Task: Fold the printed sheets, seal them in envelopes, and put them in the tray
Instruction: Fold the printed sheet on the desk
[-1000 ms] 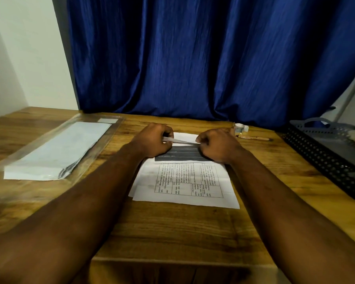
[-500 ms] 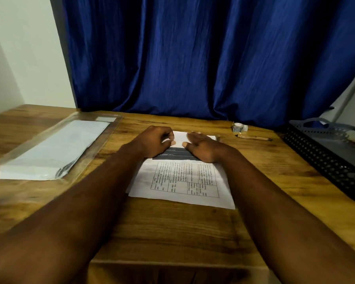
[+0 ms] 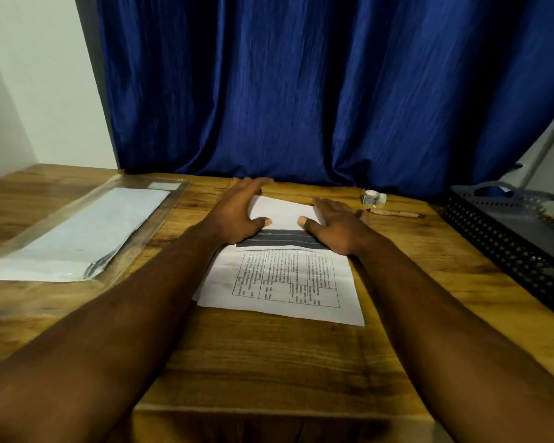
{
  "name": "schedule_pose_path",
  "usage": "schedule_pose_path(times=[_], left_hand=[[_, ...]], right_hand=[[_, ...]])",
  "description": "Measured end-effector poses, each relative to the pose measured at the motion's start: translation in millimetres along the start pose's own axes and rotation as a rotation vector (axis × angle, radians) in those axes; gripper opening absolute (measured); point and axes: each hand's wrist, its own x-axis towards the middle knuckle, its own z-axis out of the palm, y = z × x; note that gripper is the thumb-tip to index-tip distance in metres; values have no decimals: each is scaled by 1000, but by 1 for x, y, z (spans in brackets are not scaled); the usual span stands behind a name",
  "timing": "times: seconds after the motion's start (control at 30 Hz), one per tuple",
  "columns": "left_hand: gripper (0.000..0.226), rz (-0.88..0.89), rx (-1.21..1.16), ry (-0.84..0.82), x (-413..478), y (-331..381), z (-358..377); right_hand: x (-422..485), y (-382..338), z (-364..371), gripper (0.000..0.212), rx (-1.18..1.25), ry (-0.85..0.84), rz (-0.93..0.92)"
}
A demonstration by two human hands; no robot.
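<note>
A printed sheet (image 3: 285, 279) with a table on it lies in the middle of the wooden table (image 3: 269, 362). Its far part is folded towards me, so the blank white back (image 3: 283, 212) faces up. My left hand (image 3: 237, 212) lies flat on the left end of that folded flap, fingers stretched. My right hand (image 3: 336, 223) presses flat on the flap's right end. Both thumbs point at each other across the white paper. A clear plastic pack of white envelopes (image 3: 84, 231) lies to the left. The dark perforated tray (image 3: 518, 238) stands at the right.
A small roll of tape (image 3: 373, 197) and a pen (image 3: 395, 213) lie behind my right hand. A blue curtain (image 3: 301, 91) hangs just beyond the table's far edge. A second sheet's edge shows under the printed one at its left.
My hands held the sheet's far edge lifted, then laid it down. Both have since uncurled and spread apart, flat on the folded flap.
</note>
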Motion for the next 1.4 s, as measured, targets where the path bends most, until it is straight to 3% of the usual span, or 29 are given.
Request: schedule_pose_path(times=[0.13,0.23,0.33,0.43,0.67,0.77,0.9,1.0,1.13,1.2,1.4], left_hand=[[63,-51,-139,76,1,1,4],[37,-9,-236,164,5,3,1],[19,33,-176,217,6,9,-3],[15,65,-93,144,1,13,-2],[19,-22,-39,4,-2,18,0],[19,-29,-9,-56,-4,19,-1],[23,-83,27,-195,-1,8,3],[16,-121,50,-215,0,13,7],[52,-190,158,-449,3,16,14],[57,-179,222,-515,6,13,16],[63,-159,341,-537,6,12,18]], right_hand=[[0,1,-5,99,88,175,-123],[-1,-5,-10,100,9,295,-188],[-2,-10,-15,66,-60,412,-226],[-3,-10,-14,25,-110,473,-238],[-8,-9,-16,23,-126,464,-274],[-8,-15,-16,29,-231,389,-263],[-6,-19,-12,47,-376,166,-148],[-13,-22,-15,43,-290,33,-82],[-14,-28,-15,56,-92,119,-61],[-11,-32,-5,60,-45,66,-97],[2,-43,17,60,-8,-125,-106]])
